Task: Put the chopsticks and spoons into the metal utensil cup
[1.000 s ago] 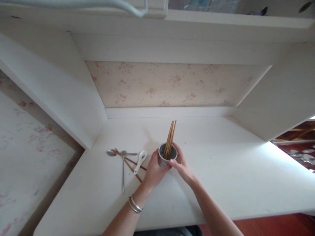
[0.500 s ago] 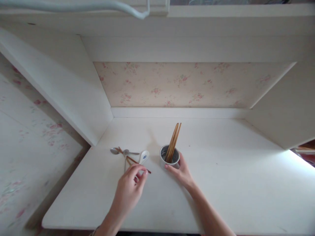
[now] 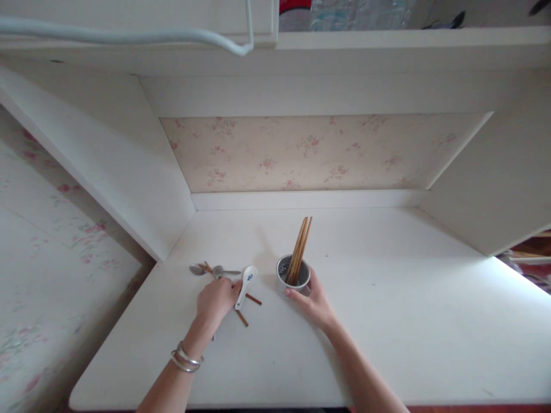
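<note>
My right hand [image 3: 313, 299] wraps round the near side of a small metal cup [image 3: 293, 275] that stands upright on the white desk [image 3: 387, 321] and holds several wooden chopsticks [image 3: 300, 248]. My left hand [image 3: 216, 300], with bangles on the wrist, lies curled over loose utensils left of the cup. Its fingers close over the handle of a white ceramic spoon [image 3: 247, 280] and two loose chopsticks [image 3: 248, 307]. What exactly the fingers grip is hidden under the hand. Two metal spoons [image 3: 205, 269] lie just beyond it.
The desk sits in a white alcove with a floral back panel [image 3: 318, 152] and slanted side walls. A shelf runs overhead with a pale cable [image 3: 129, 35] across it. The desk's left edge drops off beside floral fabric [image 3: 47, 252].
My left hand left the cup, moved left and came down onto the loose chopsticks and ceramic spoon. My right hand stayed on the cup.
</note>
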Demonstrator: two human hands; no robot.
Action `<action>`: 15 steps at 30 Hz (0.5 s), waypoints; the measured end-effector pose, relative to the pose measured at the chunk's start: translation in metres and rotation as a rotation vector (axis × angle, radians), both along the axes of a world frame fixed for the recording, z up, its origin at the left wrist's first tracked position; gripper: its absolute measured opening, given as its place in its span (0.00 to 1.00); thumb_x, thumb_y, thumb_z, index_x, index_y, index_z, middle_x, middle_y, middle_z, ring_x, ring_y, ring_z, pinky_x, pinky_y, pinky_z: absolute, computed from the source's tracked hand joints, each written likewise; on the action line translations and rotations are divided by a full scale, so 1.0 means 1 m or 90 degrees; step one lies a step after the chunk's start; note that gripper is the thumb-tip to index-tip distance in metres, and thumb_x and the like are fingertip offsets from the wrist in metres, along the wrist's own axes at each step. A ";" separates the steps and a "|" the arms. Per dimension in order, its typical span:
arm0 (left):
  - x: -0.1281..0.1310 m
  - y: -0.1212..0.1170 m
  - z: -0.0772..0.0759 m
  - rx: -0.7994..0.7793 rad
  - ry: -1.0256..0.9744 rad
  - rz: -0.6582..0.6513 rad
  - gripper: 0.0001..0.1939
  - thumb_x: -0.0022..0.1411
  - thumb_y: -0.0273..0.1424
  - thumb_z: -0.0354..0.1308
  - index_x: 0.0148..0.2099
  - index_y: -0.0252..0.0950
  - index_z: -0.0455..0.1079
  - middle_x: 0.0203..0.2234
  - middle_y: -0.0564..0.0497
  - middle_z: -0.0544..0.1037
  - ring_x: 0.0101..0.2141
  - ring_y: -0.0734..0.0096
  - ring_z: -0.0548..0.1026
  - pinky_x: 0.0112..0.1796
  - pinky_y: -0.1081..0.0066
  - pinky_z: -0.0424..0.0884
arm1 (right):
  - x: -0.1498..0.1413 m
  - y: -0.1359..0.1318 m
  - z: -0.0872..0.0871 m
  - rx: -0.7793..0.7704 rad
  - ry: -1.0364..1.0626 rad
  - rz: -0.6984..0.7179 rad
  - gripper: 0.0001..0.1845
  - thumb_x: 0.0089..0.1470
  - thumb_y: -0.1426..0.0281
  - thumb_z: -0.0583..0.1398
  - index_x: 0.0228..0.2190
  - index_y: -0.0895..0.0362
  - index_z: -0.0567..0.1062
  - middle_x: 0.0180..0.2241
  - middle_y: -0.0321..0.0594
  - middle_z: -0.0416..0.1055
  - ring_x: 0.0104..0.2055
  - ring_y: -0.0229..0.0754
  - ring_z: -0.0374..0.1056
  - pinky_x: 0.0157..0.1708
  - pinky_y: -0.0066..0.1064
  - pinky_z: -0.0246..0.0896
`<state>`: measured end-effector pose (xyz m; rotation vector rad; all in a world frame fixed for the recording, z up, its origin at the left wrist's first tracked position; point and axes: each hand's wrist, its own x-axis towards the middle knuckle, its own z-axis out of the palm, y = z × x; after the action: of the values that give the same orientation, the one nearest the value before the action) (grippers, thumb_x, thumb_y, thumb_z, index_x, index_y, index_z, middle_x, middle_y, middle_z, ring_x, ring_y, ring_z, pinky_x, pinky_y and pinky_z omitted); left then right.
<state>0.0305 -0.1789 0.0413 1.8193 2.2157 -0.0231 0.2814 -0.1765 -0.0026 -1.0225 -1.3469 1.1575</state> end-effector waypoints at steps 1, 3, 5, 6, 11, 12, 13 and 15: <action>0.001 0.004 0.000 -0.008 -0.016 0.008 0.29 0.61 0.51 0.42 0.27 0.37 0.76 0.29 0.38 0.81 0.36 0.50 0.78 0.34 0.64 0.67 | 0.000 0.000 0.000 0.002 0.000 0.003 0.38 0.43 0.63 0.70 0.55 0.50 0.64 0.53 0.45 0.70 0.56 0.54 0.65 0.56 0.51 0.57; 0.002 0.011 -0.002 -0.016 -0.065 0.037 0.26 0.59 0.50 0.46 0.26 0.37 0.76 0.30 0.38 0.81 0.36 0.50 0.78 0.35 0.64 0.67 | 0.001 0.000 0.001 0.008 -0.006 0.003 0.38 0.44 0.63 0.70 0.55 0.50 0.64 0.53 0.45 0.69 0.56 0.54 0.64 0.56 0.50 0.57; 0.001 0.017 -0.005 -0.015 -0.109 0.065 0.21 0.57 0.47 0.50 0.26 0.38 0.76 0.30 0.39 0.81 0.37 0.50 0.78 0.36 0.65 0.67 | 0.002 0.000 0.001 0.015 -0.017 -0.004 0.38 0.44 0.63 0.70 0.56 0.49 0.64 0.54 0.45 0.69 0.56 0.55 0.64 0.56 0.50 0.57; 0.000 0.020 -0.007 -0.012 -0.125 0.073 0.19 0.56 0.45 0.51 0.26 0.38 0.76 0.30 0.40 0.81 0.37 0.51 0.78 0.36 0.65 0.67 | 0.002 0.000 0.001 0.018 -0.025 -0.008 0.39 0.44 0.63 0.70 0.56 0.49 0.64 0.54 0.45 0.69 0.57 0.55 0.64 0.57 0.51 0.56; -0.001 0.031 -0.010 0.000 -0.226 0.089 0.18 0.55 0.40 0.49 0.23 0.38 0.75 0.24 0.46 0.79 0.30 0.59 0.76 0.31 0.68 0.64 | 0.003 0.001 0.000 0.026 -0.055 -0.016 0.40 0.44 0.63 0.69 0.57 0.49 0.63 0.56 0.44 0.67 0.59 0.56 0.61 0.58 0.51 0.54; -0.001 0.033 -0.009 0.005 -0.254 0.098 0.19 0.55 0.41 0.49 0.23 0.38 0.75 0.22 0.47 0.77 0.28 0.60 0.75 0.30 0.69 0.63 | 0.003 0.001 -0.001 0.027 -0.056 -0.016 0.40 0.44 0.63 0.69 0.57 0.49 0.63 0.56 0.44 0.67 0.59 0.55 0.61 0.58 0.52 0.54; 0.000 0.034 -0.008 0.010 -0.283 0.109 0.19 0.55 0.41 0.48 0.23 0.37 0.75 0.20 0.48 0.76 0.26 0.62 0.73 0.28 0.69 0.62 | 0.004 0.001 -0.001 0.028 -0.057 -0.016 0.40 0.44 0.63 0.69 0.57 0.49 0.63 0.56 0.44 0.67 0.59 0.55 0.61 0.58 0.52 0.54; 0.002 0.034 -0.006 0.019 -0.348 0.132 0.19 0.55 0.42 0.48 0.24 0.36 0.75 0.16 0.50 0.71 0.22 0.66 0.70 0.25 0.70 0.59 | 0.004 0.001 -0.001 0.028 -0.061 -0.014 0.39 0.45 0.64 0.69 0.57 0.49 0.62 0.56 0.44 0.67 0.59 0.55 0.61 0.59 0.53 0.53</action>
<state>0.0321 -0.1446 0.0356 1.3820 1.9899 0.4899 0.2856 -0.1754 -0.0039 -1.0701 -1.4269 1.0684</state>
